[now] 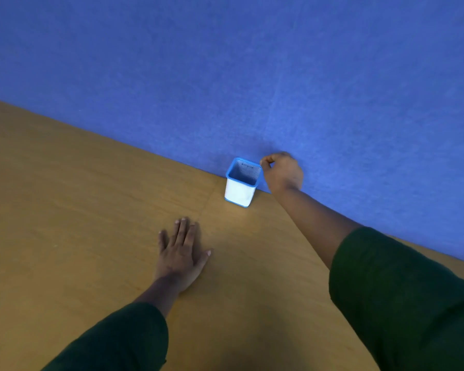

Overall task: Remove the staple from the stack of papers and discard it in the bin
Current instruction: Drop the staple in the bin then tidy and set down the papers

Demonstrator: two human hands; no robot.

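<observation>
Staple too small to make out, presumably pinched in right hand [281,171], fingertips drawn together at bin [242,182] rim, poised to drop. Bin against blue wall [252,76]. Left hand [181,253] flat, fingers together, bracing on table [65,210]. Papers out of view.

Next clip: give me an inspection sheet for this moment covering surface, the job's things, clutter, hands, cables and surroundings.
Surface: brown wooden table, a seam running across it toward the bin.
Job's things: bin, blue rim, white wall, upright at the table's far edge by the wall; staple too small to tell; no papers in view.
Clutter: nothing seen.
Hands: left hand flat on the table, fingers straight; right hand beside the bin's rim, fingertips pinched together, contents not visible.
Cables: nothing seen.
Surroundings: blue felt-like wall behind the table; dark green sleeves on both arms.
</observation>
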